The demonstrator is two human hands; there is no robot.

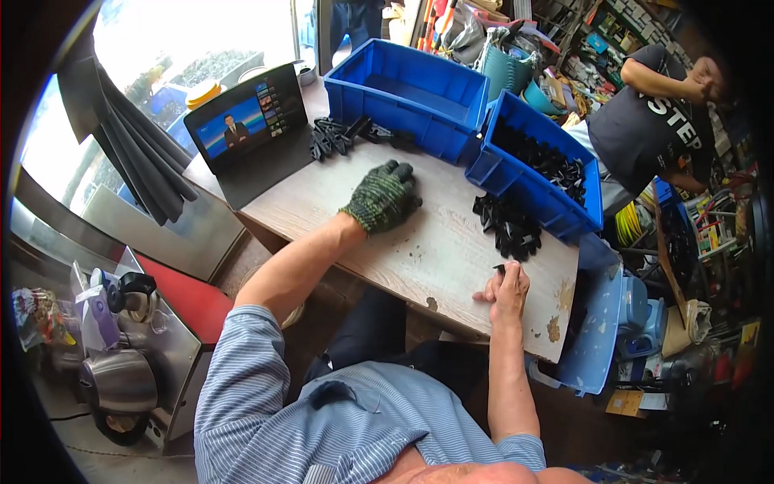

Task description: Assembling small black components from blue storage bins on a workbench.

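My left hand (381, 198), in a dark green and black knitted glove, rests palm down on the pale tabletop (439, 218). Its fingers lie slightly bent and a little apart; nothing shows in them, though the palm is hidden. Bare, my right hand (506, 297) is closed in a pinch on a small black plastic piece (499, 269) near the table's right side. Just beyond it lies a pile of black plastic pieces (509, 230). More black pieces (332, 137) lie at the far side, between the tablet and a blue bin.
A blue bin (403, 109) stands at the far edge; a second blue bin (528, 189) holds many black pieces. At the left stands a tablet (254, 133) playing video. A light-blue tub (592, 331) sits by the right edge. Another person (653, 121) is at the far right.
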